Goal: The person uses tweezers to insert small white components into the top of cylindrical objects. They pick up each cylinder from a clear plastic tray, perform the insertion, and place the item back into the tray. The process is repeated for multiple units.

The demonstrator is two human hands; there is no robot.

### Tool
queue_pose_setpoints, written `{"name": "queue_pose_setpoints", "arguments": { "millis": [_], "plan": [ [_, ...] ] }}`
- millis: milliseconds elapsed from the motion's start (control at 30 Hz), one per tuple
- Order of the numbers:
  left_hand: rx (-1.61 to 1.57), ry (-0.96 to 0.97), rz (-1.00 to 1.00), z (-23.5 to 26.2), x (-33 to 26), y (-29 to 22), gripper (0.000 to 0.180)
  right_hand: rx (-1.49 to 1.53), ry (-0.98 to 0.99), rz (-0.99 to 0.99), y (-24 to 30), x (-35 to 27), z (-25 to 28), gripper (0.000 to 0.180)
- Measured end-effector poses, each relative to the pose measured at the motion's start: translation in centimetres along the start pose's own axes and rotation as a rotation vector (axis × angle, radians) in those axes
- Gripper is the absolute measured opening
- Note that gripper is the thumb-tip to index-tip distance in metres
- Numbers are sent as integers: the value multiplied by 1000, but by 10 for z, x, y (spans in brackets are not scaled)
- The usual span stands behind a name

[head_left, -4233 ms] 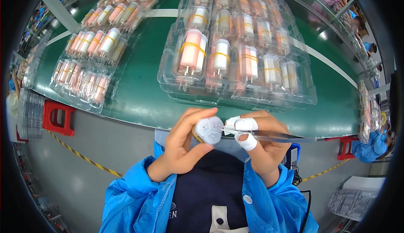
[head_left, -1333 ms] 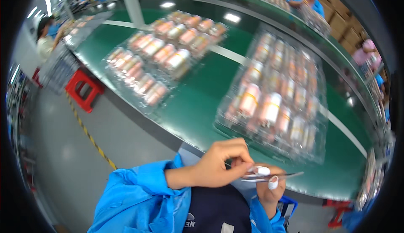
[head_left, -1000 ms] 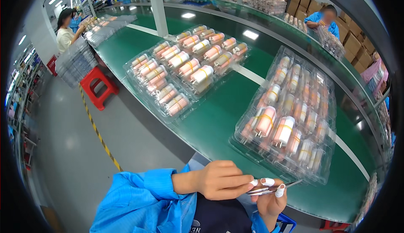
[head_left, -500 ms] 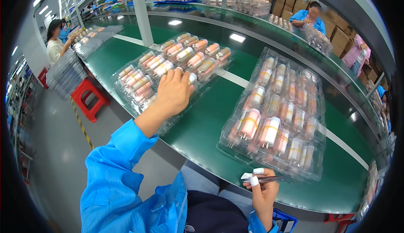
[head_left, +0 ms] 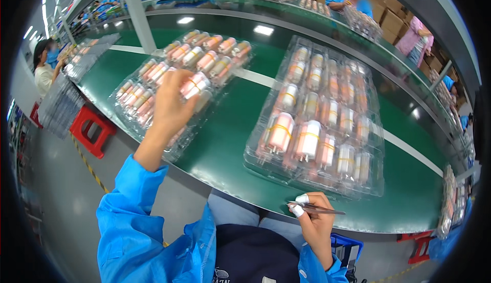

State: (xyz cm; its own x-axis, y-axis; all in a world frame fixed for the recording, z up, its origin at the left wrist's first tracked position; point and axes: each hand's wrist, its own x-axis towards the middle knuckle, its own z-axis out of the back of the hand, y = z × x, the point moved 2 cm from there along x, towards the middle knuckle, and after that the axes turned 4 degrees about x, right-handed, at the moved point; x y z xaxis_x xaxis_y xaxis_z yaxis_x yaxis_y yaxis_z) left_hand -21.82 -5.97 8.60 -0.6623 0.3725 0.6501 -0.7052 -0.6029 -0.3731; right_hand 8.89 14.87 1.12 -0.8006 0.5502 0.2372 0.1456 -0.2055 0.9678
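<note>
My left hand is over the left clear plastic tray, partly blurred. Between its thumb and fingers is a banded bundle of pink and white cylinders; whether the bundle is clear of its pocket is hard to tell. More such bundles, with yellow bands, fill pockets around it. Near the bench's front edge, my right hand grips dark metal tweezers, tips pointing left. White coverings wrap its thumb and a fingertip. The right clear tray holds several similar bundles, some with metal pins showing.
Both trays lie on a green bench crossed by a white stripe. A metal post rises behind the left tray. A red stool stands left of the bench, and a blue bin sits below its front edge. Other people work farther off.
The view has shifted, so the trays appear farther left and higher. My left hand has drawn back slightly, and the banded bundle now shows at its fingers. The tweezers stay in my right hand.
</note>
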Motion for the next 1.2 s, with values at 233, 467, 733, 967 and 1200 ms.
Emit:
{"name": "queue_pose_setpoints", "arguments": {
  "millis": [233, 467, 733, 967, 1200],
  "plan": [
    [-1399, 232, 451, 38, -64, -64, 53, -255, 47, 154, 12, 1, 8, 16],
    [-1697, 533, 579, -19, -152, -137, 55, -190, 16, 64, 17, 0, 12, 16],
    [-1572, 713, 258, -32, -169, -155, 51, 462, -65, 128, 40, 0, 11, 25],
    [-1397, 647, 182, -34, -168, -154, 49, 188, 97, 84, 46, 10, 3, 28],
    [-1102, 501, -9, -35, -165, -154, 48, 203, 43, 146, 46, 7, 7, 26]
  ]
}}
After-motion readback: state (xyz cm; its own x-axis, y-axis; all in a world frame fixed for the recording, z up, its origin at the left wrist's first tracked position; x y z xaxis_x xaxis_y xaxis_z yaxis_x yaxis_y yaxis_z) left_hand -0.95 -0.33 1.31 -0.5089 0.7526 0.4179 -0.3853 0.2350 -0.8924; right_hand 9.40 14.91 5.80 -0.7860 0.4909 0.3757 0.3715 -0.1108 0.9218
